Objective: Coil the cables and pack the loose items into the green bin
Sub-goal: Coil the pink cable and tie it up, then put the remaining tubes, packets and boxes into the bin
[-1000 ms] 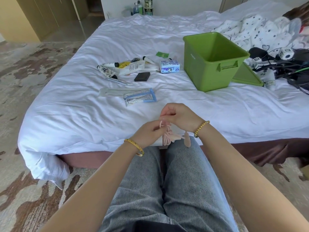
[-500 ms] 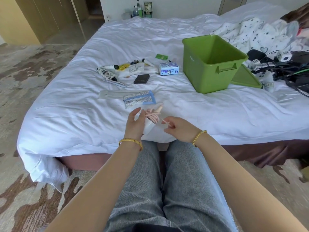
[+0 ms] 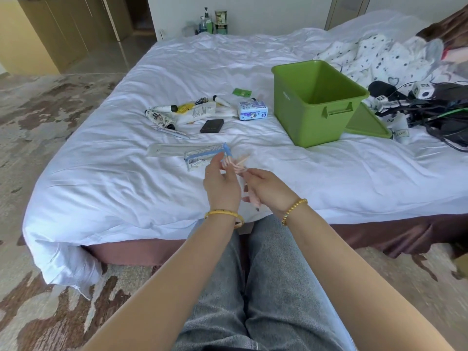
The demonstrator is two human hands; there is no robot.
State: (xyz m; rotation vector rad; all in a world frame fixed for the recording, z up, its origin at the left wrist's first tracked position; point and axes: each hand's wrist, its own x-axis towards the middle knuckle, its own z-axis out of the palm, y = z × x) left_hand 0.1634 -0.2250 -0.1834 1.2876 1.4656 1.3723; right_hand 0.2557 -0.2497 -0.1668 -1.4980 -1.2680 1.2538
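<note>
Seated person, both hands raised over the near edge of the bed (image 3: pixel 126 188).

L hand (image 3: pixel 220 184): fingers curled up, pinching a small coil of pink cable (image 3: pixel 234 165) at the fingertips. Coil is held in the air above the sheet, just in front of a blue-edged clear packet (image 3: pixel 202 158).

R hand (image 3: pixel 268 190): just beside the L hand, fingers loosely curled near the loose pink end below the coil — cannot tell if they pinch it; area is blurred.

Green bin (image 3: pixel 316 107): upright, open, on the bed to the far right of the hands, well apart from them. Green lid (image 3: pixel 367 122) lies flat against its right side.

Loose items — tubes and brush (image 3: pixel 182 112), black case (image 3: pixel 212 126), white-blue box (image 3: pixel 252 110), green sachet (image 3: pixel 242 92) — lie left of the bin. Tangle of black cables (image 3: pixel 435 110) lies right of it.
</note>
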